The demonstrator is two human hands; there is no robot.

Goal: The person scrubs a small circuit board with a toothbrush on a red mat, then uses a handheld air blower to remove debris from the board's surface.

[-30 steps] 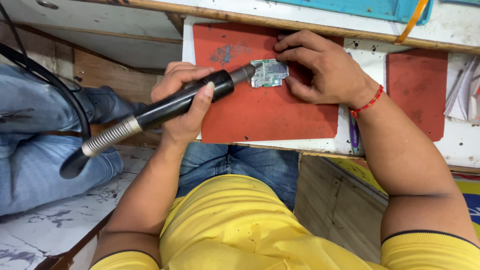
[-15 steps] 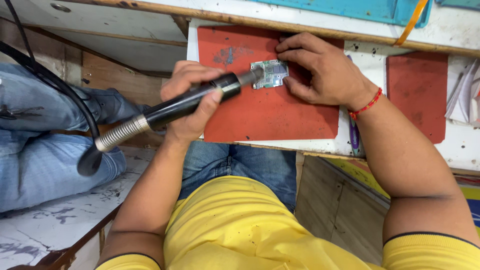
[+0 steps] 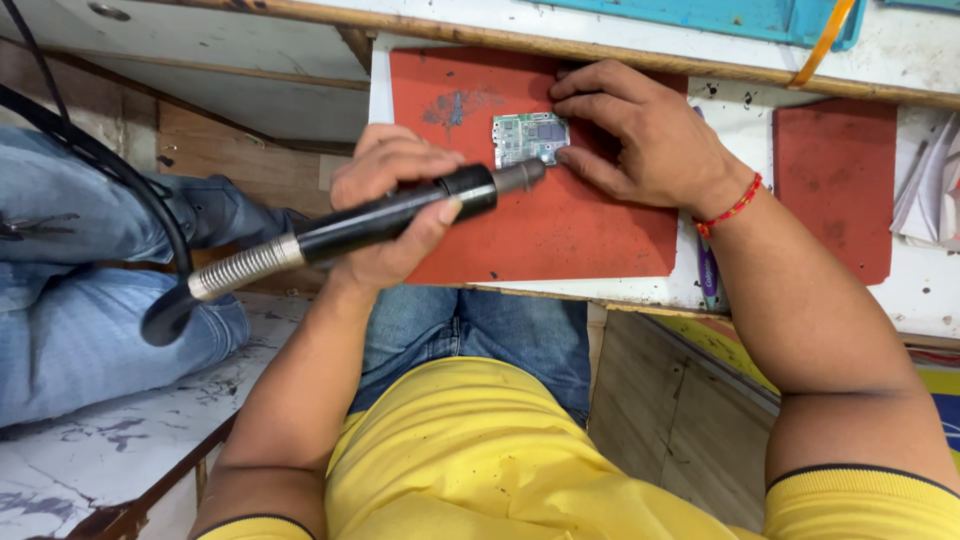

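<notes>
My left hand point(image 3: 395, 215) grips a black hot-air tool point(image 3: 400, 215) with a metal spring collar and a black hose. Its nozzle tip point(image 3: 528, 175) points right, just below a small green circuit board point(image 3: 528, 138). The board lies flat on a red rubber mat point(image 3: 560, 225). My right hand point(image 3: 640, 135) rests on the mat, its fingertips pressing the board's right edge and holding it in place. A red thread band circles my right wrist.
A second red mat point(image 3: 835, 185) lies to the right, white papers point(image 3: 930, 195) at the far right. A teal mat point(image 3: 740, 15) sits at the top edge. A purple pen point(image 3: 708, 275) lies by my forearm. Another person's jeans-clad legs point(image 3: 80, 290) are at left.
The tool's nozzle has dropped off the board to just below it. My right hand has turned the board and shifted it slightly up and left.
</notes>
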